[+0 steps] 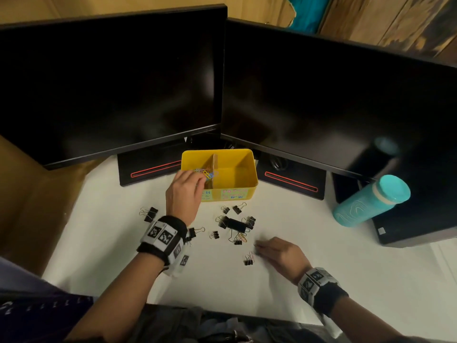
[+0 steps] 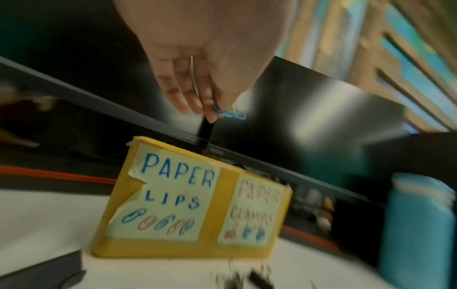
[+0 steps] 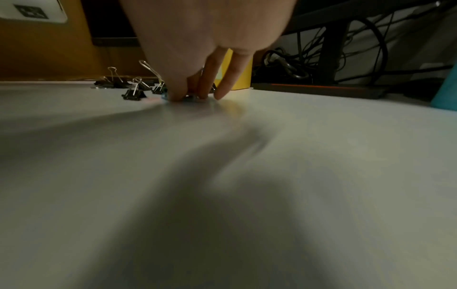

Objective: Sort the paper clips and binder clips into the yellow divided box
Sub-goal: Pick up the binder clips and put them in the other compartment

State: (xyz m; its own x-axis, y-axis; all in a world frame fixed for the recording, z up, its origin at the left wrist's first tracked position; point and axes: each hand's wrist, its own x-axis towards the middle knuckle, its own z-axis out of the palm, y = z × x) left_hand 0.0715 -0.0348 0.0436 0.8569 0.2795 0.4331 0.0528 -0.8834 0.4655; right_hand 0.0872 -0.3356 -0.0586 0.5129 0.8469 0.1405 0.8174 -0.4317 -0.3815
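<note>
White surface (image 1: 321,280) w/ black binder clips (image 1: 233,225). Yellow divided box (image 1: 243,167): left side has paper clips (image 1: 207,174). Left hand (image 1: 184,194) pinches coloured ones; right hand (image 1: 282,253) fingertips down, grip unclear.

The right hand (image 3: 197,48) is seen from behind the wrist, reaching down to the white table (image 3: 247,176). Its fingertips (image 3: 220,95) are set on the surface, bunched over something small and dark — what it is cannot be made out. Just left of the fingers, several black binder clips (image 3: 133,93) are scattered on the table, their wire handles raised. Behind the fingers a yellow box (image 3: 243,78) is partly hidden. Further right, a tangle of dark cables (image 3: 321,58) is seen behind a dark base with an orange stripe (image 3: 321,88), and a teal object (image 3: 447,95) is cut off at the edge. A broad, blurred shadow is cast across the near table.
</note>
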